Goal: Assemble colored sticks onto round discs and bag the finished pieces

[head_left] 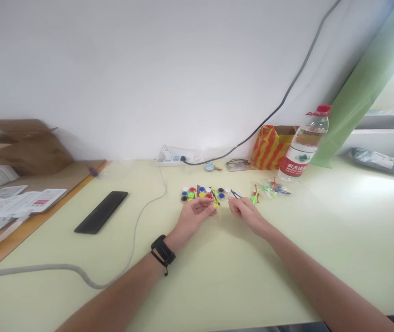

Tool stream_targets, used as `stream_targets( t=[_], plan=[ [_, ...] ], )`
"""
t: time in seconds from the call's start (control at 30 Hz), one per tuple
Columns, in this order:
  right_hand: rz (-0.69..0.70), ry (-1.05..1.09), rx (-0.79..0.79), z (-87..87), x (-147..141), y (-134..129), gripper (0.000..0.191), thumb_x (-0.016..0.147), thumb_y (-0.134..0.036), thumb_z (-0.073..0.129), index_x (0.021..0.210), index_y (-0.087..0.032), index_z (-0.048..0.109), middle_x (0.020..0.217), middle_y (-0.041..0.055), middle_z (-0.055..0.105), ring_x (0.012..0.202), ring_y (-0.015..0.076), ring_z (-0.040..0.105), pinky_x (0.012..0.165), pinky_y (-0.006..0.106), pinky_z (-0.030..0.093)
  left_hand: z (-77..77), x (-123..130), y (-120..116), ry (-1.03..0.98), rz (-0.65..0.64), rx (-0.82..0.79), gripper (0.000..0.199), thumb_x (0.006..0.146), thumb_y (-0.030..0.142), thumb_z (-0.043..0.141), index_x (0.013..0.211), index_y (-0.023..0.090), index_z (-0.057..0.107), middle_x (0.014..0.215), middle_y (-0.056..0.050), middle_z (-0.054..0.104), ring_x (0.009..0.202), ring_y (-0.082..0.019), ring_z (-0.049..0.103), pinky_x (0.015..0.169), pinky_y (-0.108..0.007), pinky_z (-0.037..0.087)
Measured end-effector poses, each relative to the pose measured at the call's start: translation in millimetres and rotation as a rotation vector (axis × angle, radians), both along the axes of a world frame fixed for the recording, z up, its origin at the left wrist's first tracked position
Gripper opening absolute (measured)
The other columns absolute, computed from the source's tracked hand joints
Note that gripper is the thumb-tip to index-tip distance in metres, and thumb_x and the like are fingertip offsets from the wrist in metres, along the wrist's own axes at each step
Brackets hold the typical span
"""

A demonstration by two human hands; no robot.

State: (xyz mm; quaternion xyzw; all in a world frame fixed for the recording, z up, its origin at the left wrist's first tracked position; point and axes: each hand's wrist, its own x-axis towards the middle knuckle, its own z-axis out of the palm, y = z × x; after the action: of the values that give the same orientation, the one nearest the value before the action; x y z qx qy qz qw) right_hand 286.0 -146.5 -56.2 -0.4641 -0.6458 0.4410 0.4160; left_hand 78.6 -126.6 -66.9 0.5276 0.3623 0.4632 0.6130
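My left hand [196, 216], with a black watch on the wrist, pinches a small yellow plastic piece [215, 207] between thumb and fingers. Its exact shape is too small to tell. Just to the right, my right hand [247, 213] is closed with the fingertips pressed together; whatever they hold is hidden. Behind both hands lie several round coloured discs, among them a blue disc [221, 196] and a green disc [191, 195]. Thin coloured plastic sticks lie among them, and a dark blue stick [235, 194] is near my right fingertips. Red and green plastic pieces [255, 194] lie farther right.
A clear bag of small parts [276, 188] lies near the water bottle [301, 150] and striped bag [269, 147]. Glasses [238, 163] and a power strip [172, 159] are by the wall. A black phone [102, 212], a pale cable [135, 235] and a cardboard box [41, 147] are left.
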Motion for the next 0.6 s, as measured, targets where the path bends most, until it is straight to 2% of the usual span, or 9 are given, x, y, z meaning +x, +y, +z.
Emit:
stream_targets(
  t=[0.07,0.17,0.33,0.47,0.6],
  plan=[
    [-0.011,0.023,0.024,1.5,1.3,0.9,0.066,0.1,-0.063,0.04,0.049,-0.022,0.032,0.051,-0.0034,0.026,0.05,0.0128,0.027,0.053,0.032,0.026,-0.7,0.3,0.1,-0.005,-0.005,0.0,0.038,0.071,0.036,0.089,0.099,0.014,0.074,0.091,-0.006,0.075,0.084,-0.018,0.072,0.09,-0.038,0.061],
    [-0.026,0.071,0.04,2.3,-0.2,1.3,0.056,0.095,-0.063,0.053,0.058,-0.022,0.04,0.055,-0.004,0.036,0.051,0.0122,0.03,0.052,0.03,0.025,-1.4,0.3,0.1,-0.003,-0.009,0.004,0.038,0.073,0.036,0.088,0.1,0.014,0.074,0.091,-0.006,0.074,0.084,-0.018,0.071,0.091,-0.039,0.061],
    [0.015,0.173,-0.031,2.6,-7.3,-1.1,0.038,0.087,-0.057,0.068,0.088,-0.023,0.052,0.075,-0.0018,0.059,0.057,0.012,0.046,0.054,0.026,0.038,-2.2,-0.5,0.5,0.028,-0.019,0.014,0.038,0.074,0.037,0.087,0.102,0.015,0.074,0.093,-0.007,0.075,0.084,-0.019,0.072,0.091,-0.039,0.06],
    [0.03,0.194,-0.045,4.4,-10.5,-3.9,0.037,0.087,-0.054,0.07,0.101,-0.025,0.053,0.084,-0.0012,0.062,0.059,0.0116,0.05,0.057,0.027,0.044,-2.5,-0.9,0.1,0.044,-0.044,0.018,0.035,0.077,0.037,0.085,0.103,0.016,0.073,0.096,-0.007,0.075,0.084,-0.019,0.073,0.089,-0.037,0.06],
    [0.074,0.167,-0.063,1.4,-10.2,-2.8,0.036,0.087,-0.053,0.071,0.104,-0.025,0.055,0.082,-0.0008,0.062,0.062,0.0129,0.053,0.059,0.028,0.046,-3.0,-1.6,-0.1,0.045,-0.048,0.017,0.033,0.078,0.036,0.084,0.102,0.016,0.074,0.097,-0.007,0.075,0.084,-0.018,0.072,0.086,-0.035,0.06]
  ],
)
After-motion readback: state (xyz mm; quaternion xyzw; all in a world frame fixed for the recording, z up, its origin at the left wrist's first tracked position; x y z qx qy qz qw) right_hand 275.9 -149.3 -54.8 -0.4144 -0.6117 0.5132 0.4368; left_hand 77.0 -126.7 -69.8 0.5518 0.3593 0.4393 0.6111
